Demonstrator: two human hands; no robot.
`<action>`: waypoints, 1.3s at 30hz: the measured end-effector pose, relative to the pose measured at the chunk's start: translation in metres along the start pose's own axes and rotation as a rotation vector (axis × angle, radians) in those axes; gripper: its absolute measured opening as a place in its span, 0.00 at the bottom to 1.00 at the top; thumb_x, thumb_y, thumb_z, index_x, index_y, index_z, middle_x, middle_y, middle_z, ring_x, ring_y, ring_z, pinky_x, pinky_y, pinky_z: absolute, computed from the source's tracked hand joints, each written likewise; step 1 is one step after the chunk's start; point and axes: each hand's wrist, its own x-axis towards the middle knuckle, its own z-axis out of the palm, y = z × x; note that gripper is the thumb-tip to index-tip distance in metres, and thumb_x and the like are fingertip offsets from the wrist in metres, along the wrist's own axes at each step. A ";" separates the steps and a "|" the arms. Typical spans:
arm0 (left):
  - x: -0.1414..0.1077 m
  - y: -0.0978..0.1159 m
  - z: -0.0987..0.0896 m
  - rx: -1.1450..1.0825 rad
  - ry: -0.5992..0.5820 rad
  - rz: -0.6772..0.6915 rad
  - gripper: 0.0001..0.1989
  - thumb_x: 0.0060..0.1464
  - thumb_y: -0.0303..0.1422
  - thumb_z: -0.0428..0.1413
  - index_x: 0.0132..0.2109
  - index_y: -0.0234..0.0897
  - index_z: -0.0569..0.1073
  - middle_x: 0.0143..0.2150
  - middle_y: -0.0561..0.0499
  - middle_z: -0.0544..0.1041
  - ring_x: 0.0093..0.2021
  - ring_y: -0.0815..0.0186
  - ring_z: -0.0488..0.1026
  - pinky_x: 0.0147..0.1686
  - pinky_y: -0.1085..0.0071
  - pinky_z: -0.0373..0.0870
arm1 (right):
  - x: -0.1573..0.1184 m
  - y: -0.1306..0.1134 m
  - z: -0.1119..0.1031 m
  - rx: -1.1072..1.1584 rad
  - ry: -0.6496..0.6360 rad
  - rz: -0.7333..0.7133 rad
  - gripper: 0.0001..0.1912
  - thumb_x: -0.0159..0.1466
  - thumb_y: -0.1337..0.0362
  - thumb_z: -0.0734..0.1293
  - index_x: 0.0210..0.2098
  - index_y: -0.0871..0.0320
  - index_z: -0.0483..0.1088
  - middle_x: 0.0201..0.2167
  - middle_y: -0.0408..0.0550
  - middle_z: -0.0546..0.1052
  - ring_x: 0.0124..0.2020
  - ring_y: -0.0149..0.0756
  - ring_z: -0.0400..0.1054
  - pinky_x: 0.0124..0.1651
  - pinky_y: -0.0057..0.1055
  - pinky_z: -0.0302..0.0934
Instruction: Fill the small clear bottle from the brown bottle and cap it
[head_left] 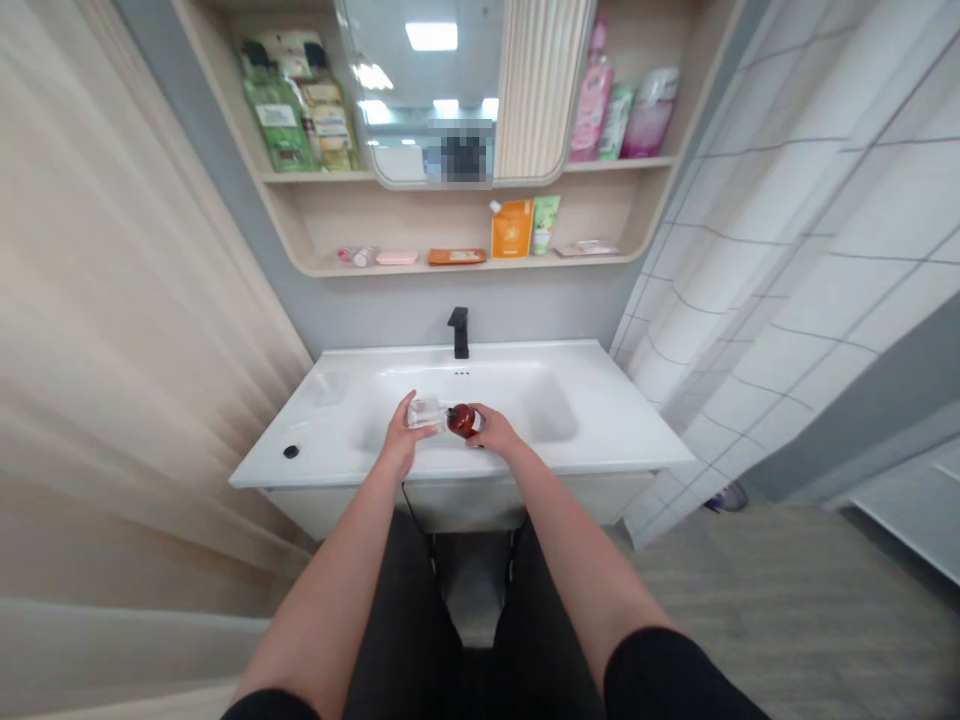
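Over the front part of the white sink (551, 405), my left hand (401, 435) is wrapped round a clear transparent bottle (424, 412) lying on its side. My right hand (493, 430) grips a brown bottle (462, 421) with a white label, tilted toward the clear one. The mouths of the two bottles meet or nearly meet between my hands; whether they touch is too small to tell. A black round cap (291, 452) lies on the left part of the counter.
A black faucet (460, 333) stands behind the basin. Above it hangs a shelf (420, 180) with a mirror, green bottles (281, 125), pink bottles (592, 105) and an orange pouch (512, 229). A clear container (328, 386) sits on the counter's left. Curtains hang on both sides.
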 end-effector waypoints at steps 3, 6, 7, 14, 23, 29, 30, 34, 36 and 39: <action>0.001 -0.002 -0.001 -0.004 -0.002 0.003 0.55 0.32 0.26 0.77 0.71 0.47 0.73 0.60 0.46 0.78 0.61 0.51 0.76 0.66 0.53 0.70 | 0.001 0.002 0.001 -0.001 -0.010 0.011 0.44 0.43 0.68 0.79 0.61 0.52 0.78 0.49 0.44 0.84 0.45 0.46 0.77 0.50 0.38 0.71; 0.002 -0.003 -0.002 -0.007 0.003 -0.002 0.55 0.31 0.25 0.77 0.70 0.47 0.73 0.59 0.46 0.78 0.60 0.52 0.77 0.66 0.52 0.70 | 0.001 0.002 0.001 0.003 -0.023 0.027 0.45 0.43 0.68 0.79 0.62 0.53 0.77 0.47 0.44 0.84 0.42 0.44 0.76 0.48 0.37 0.70; 0.002 -0.003 -0.002 -0.008 0.002 -0.004 0.55 0.31 0.25 0.77 0.70 0.47 0.73 0.59 0.46 0.79 0.60 0.52 0.77 0.66 0.52 0.70 | 0.001 0.002 0.001 -0.001 -0.023 0.032 0.46 0.43 0.68 0.79 0.63 0.53 0.77 0.46 0.43 0.84 0.41 0.44 0.75 0.48 0.37 0.70; 0.002 -0.004 -0.003 -0.003 -0.001 0.021 0.53 0.31 0.25 0.77 0.68 0.47 0.75 0.59 0.46 0.78 0.59 0.52 0.77 0.65 0.52 0.71 | -0.001 -0.002 0.000 -0.027 -0.016 0.040 0.45 0.43 0.68 0.79 0.63 0.52 0.78 0.44 0.43 0.84 0.41 0.43 0.75 0.49 0.37 0.70; 0.001 -0.001 -0.003 0.004 -0.008 0.006 0.53 0.31 0.25 0.77 0.68 0.47 0.74 0.58 0.47 0.78 0.55 0.55 0.78 0.61 0.55 0.73 | 0.000 0.000 0.000 -0.041 -0.019 0.024 0.45 0.43 0.69 0.80 0.63 0.52 0.78 0.47 0.44 0.84 0.43 0.45 0.76 0.51 0.40 0.71; 0.001 -0.001 -0.003 0.006 -0.006 0.010 0.52 0.31 0.25 0.77 0.68 0.47 0.75 0.57 0.47 0.78 0.56 0.54 0.78 0.62 0.53 0.73 | 0.000 0.000 0.000 -0.039 -0.008 0.007 0.45 0.42 0.70 0.80 0.61 0.52 0.79 0.49 0.45 0.84 0.46 0.48 0.77 0.53 0.40 0.71; 0.001 -0.002 -0.003 0.005 -0.010 0.015 0.52 0.31 0.25 0.77 0.68 0.47 0.75 0.57 0.47 0.78 0.56 0.54 0.78 0.62 0.53 0.73 | 0.000 0.000 0.000 -0.042 -0.005 0.010 0.44 0.42 0.70 0.80 0.61 0.52 0.79 0.49 0.44 0.84 0.46 0.47 0.77 0.53 0.40 0.71; 0.001 -0.002 -0.004 0.003 -0.013 0.013 0.51 0.31 0.25 0.77 0.66 0.46 0.75 0.57 0.47 0.78 0.54 0.55 0.79 0.60 0.54 0.74 | 0.000 0.001 0.001 -0.042 -0.012 0.024 0.44 0.43 0.69 0.79 0.61 0.51 0.78 0.46 0.42 0.84 0.42 0.45 0.77 0.50 0.38 0.71; 0.001 -0.002 -0.004 0.009 -0.003 0.014 0.50 0.30 0.25 0.77 0.65 0.45 0.76 0.57 0.47 0.78 0.54 0.55 0.78 0.60 0.55 0.74 | 0.000 0.001 0.000 -0.055 -0.017 0.027 0.45 0.43 0.69 0.79 0.62 0.52 0.78 0.45 0.43 0.84 0.41 0.44 0.76 0.50 0.38 0.71; 0.002 -0.002 -0.005 0.017 0.002 0.019 0.48 0.30 0.26 0.77 0.64 0.45 0.76 0.57 0.47 0.78 0.55 0.55 0.78 0.60 0.55 0.74 | 0.000 0.000 -0.001 -0.065 -0.027 0.021 0.45 0.43 0.69 0.80 0.62 0.52 0.78 0.46 0.43 0.84 0.42 0.45 0.76 0.51 0.39 0.71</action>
